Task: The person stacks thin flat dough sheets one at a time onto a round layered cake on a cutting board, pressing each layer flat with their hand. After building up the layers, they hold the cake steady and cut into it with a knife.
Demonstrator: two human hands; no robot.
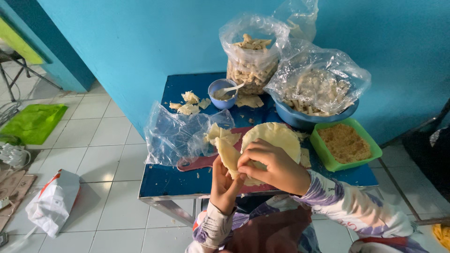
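Note:
My left hand (224, 183) and my right hand (272, 165) meet over the near edge of a small blue table (164, 180), both gripping a thin pale yellow wrapper sheet (228, 154) that is folded between the fingers. Just behind my right hand lies a round stack of the same wrappers (276, 136) on a red cutting board (199, 162). Torn wrapper scraps (221, 134) lie beside it. A green tray of breadcrumbs (344, 142) is to the right.
A small blue bowl with a white spoon (222, 93) stands at the back, with wrapper scraps (189, 103) to its left. A bag of rolled pieces (251, 61) and a blue basin covered in plastic (311, 96) stand against the turquoise wall. Crumpled clear plastic (176, 136) lies left.

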